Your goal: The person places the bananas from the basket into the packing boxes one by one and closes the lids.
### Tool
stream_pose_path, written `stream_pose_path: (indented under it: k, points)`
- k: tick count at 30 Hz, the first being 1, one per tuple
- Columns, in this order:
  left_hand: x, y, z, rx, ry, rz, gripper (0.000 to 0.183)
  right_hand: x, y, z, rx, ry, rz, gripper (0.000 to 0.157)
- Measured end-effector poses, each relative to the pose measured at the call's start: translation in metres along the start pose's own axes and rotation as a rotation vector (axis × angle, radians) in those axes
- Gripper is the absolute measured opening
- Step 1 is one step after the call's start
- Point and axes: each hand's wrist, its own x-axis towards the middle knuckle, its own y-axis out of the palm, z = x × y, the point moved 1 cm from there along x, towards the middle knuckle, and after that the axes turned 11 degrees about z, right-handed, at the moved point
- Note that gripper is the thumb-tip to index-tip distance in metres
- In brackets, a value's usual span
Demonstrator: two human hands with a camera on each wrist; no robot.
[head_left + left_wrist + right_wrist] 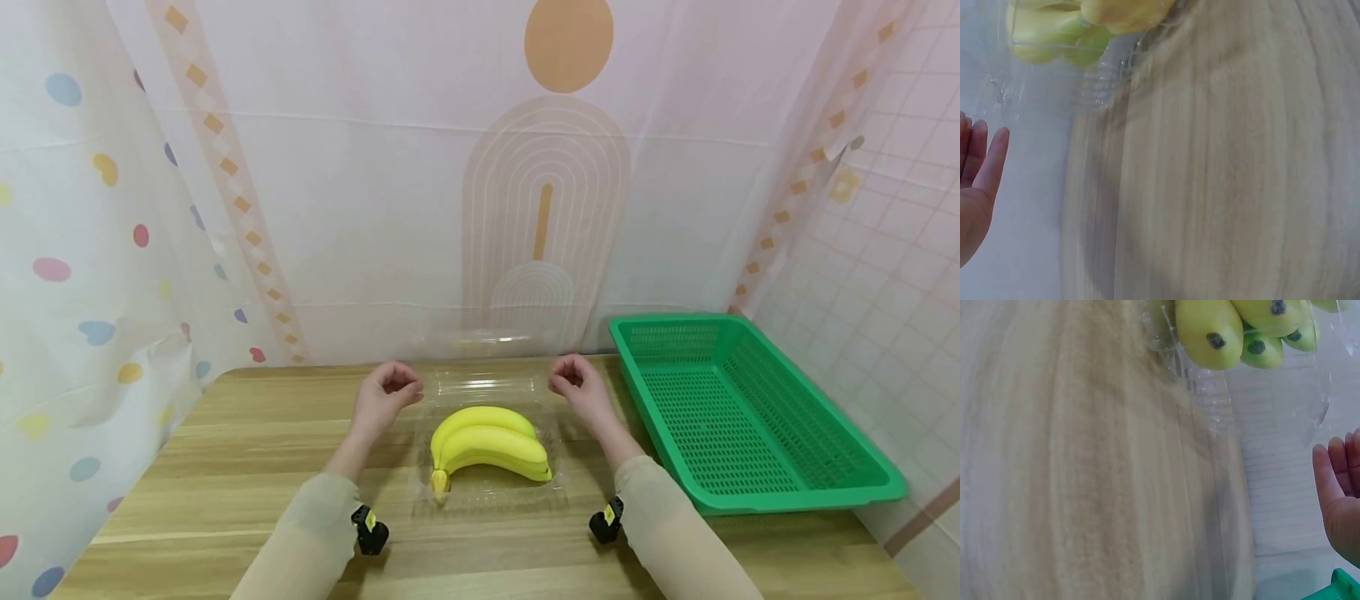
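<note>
A bunch of yellow bananas [491, 448] lies in a clear plastic clamshell box [495, 502] on the wooden table, stem toward the near left. The box's transparent lid [483, 385] stands raised at the back. My left hand [385, 400] pinches the lid's left edge between thumb and curled fingers. On the opposite side my right hand [581, 392] pinches the right edge in the same way. In the right wrist view, dark banana tips [1215, 340] show through the plastic, with my fingertips [1320, 453] right at the lid's corner.
A green perforated plastic basket [802, 500] stands on the table to the right, close to my right forearm. Patterned curtains [360, 208] hang behind the table and along both sides. Bare wood [247, 467] lies left of the box.
</note>
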Motion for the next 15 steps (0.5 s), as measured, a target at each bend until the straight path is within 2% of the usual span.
stream_pose_path:
  k: [4, 10, 15]
  points:
    - [-0.0008, -0.0019, 0.0016, 0.078, 0.037, 0.007, 0.008, -0.0017, -0.001, 0.0012, -0.055, -0.002, 0.013, 0.008]
    - [-0.0035, -0.0058, 0.0005, 0.25, 0.069, 0.013, 0.008, -0.005, -0.0041, 0.0029, -0.18, -0.009, 0.022, 0.009]
    - [-0.0067, -0.0078, 0.0023, 0.292, 0.111, 0.042, 0.009, -0.0087, -0.0072, 0.0028, -0.249, -0.052, 0.069, 0.01]
